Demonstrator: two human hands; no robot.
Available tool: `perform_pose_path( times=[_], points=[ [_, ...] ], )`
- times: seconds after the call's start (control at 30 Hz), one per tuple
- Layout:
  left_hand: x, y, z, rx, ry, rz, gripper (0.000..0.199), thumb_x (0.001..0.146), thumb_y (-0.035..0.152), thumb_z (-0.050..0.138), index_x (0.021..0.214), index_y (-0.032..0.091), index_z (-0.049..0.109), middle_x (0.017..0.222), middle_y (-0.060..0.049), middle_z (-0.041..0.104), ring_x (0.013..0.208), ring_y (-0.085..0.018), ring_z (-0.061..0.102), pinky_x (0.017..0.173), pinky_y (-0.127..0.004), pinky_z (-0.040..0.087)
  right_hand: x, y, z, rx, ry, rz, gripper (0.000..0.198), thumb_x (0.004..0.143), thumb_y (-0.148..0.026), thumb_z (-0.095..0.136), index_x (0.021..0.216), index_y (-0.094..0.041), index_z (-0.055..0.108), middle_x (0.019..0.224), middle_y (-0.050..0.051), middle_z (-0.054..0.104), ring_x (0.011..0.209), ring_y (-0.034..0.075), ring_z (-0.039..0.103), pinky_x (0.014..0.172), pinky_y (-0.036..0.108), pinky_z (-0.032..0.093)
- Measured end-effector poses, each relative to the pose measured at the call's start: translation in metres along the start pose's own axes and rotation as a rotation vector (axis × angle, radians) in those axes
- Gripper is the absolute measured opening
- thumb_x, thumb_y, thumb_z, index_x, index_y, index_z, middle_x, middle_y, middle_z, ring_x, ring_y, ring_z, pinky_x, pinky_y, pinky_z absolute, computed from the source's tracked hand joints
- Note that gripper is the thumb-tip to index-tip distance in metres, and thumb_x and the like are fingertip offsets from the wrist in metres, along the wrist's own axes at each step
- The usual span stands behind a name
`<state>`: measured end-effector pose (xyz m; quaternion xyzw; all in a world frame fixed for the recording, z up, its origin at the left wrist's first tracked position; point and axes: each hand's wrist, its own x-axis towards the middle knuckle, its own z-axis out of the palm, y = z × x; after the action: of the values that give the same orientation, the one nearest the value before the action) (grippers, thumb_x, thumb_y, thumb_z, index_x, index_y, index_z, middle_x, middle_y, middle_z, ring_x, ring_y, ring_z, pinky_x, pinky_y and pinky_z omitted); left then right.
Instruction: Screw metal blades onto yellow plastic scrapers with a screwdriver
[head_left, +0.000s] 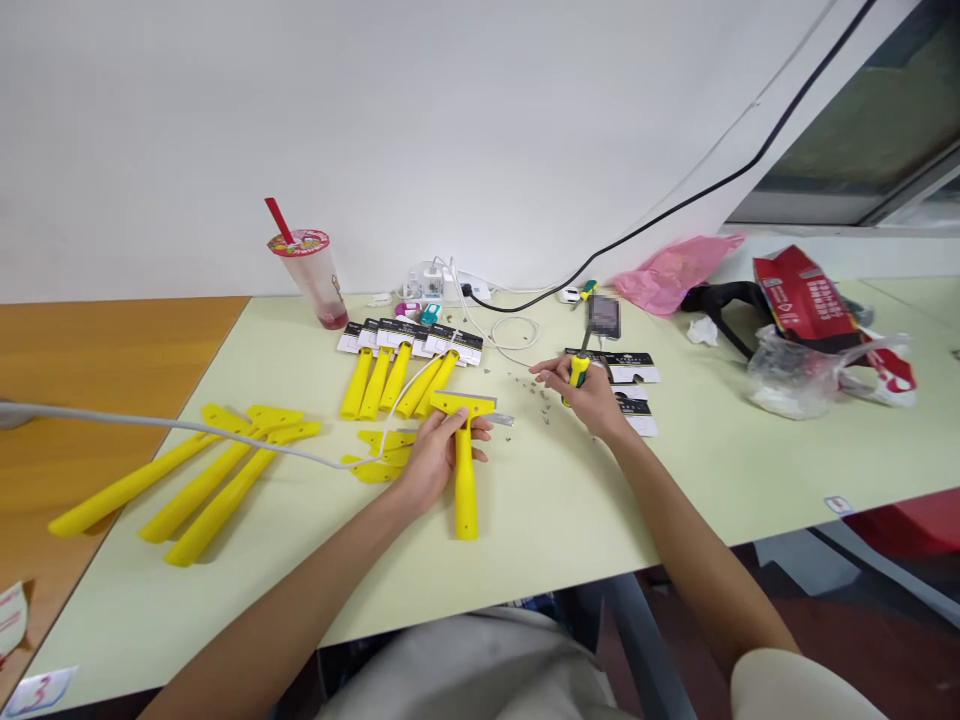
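Note:
My left hand [435, 455] is closed on a yellow scraper [466, 480], held upright with its handle toward me and a metal blade along its head. In my right hand [592, 395] is a yellow-and-green screwdriver [579, 370], its shaft pointing away from me. That hand hovers over small loose screws [536, 390] scattered on the table. Yellow scraper head pieces [379, 465] lie partly behind my left hand. Beyond them several yellow scrapers with card labels [382, 380] lie in a row. More black-and-white cards [634, 368] sit beside my right hand.
Three longer yellow scrapers [232, 485] lie at the left under a grey cable [187, 424]. A drink cup with straw [311, 280], a power strip [450, 288] and a phone [604, 316] stand or lie near the wall. Plastic bags [795, 370] and a red package [806, 295] are at right.

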<state>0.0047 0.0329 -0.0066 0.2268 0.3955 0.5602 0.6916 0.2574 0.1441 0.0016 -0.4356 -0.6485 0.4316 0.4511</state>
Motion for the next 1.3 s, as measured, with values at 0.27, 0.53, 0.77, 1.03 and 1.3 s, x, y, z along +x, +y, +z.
perform_pose_path(
  times=[0.27,0.53,0.77,1.03,1.3],
  points=[
    [0.003,-0.004,0.001,0.016,-0.02,0.047,0.025,0.092,0.031,0.085,0.098,0.015,0.067,0.1,-0.015,0.081,0.083,-0.02,0.073,0.062,-0.029,0.063,0.007,0.003,0.0,0.516,-0.038,0.362,0.057,0.065,-0.036,0.105,0.073,-0.023,0.05,0.099,0.007,0.075,0.086,0.016,0.064,0.072,0.029,0.053],
    [0.002,0.0,0.004,0.021,0.012,0.046,0.023,0.092,0.028,0.083,0.094,0.016,0.064,0.096,-0.015,0.08,0.08,-0.019,0.07,0.06,-0.028,0.062,0.006,-0.007,-0.006,0.471,-0.069,0.337,0.063,0.066,-0.048,0.106,0.075,-0.024,0.049,0.069,-0.008,0.039,0.061,0.009,0.038,0.053,0.026,0.037],
    [0.003,-0.005,0.003,0.057,0.024,0.08,0.027,0.089,0.033,0.085,0.095,0.016,0.065,0.095,-0.014,0.079,0.081,-0.019,0.07,0.059,-0.028,0.061,-0.013,-0.025,0.006,-0.159,-0.416,0.247,0.039,0.074,-0.05,0.096,0.089,-0.019,0.078,0.062,-0.007,0.047,0.055,0.011,0.042,0.054,0.03,0.032],
    [0.004,-0.012,0.0,0.078,0.049,0.111,0.033,0.087,0.04,0.087,0.098,0.017,0.065,0.094,-0.012,0.078,0.08,-0.019,0.069,0.06,-0.029,0.061,-0.016,-0.022,0.024,-0.414,-0.56,0.182,0.038,0.076,-0.049,0.088,0.094,-0.016,0.085,0.069,-0.002,0.064,0.065,0.014,0.05,0.064,0.03,0.039],
    [0.001,-0.009,0.003,0.075,0.021,0.091,0.038,0.085,0.042,0.089,0.098,0.018,0.062,0.093,-0.01,0.077,0.078,-0.018,0.068,0.059,-0.028,0.058,-0.014,-0.024,0.022,-0.522,-0.629,0.175,0.029,0.083,-0.046,0.078,0.089,-0.018,0.082,0.067,-0.003,0.061,0.062,0.013,0.043,0.06,0.03,0.036]
  ],
)
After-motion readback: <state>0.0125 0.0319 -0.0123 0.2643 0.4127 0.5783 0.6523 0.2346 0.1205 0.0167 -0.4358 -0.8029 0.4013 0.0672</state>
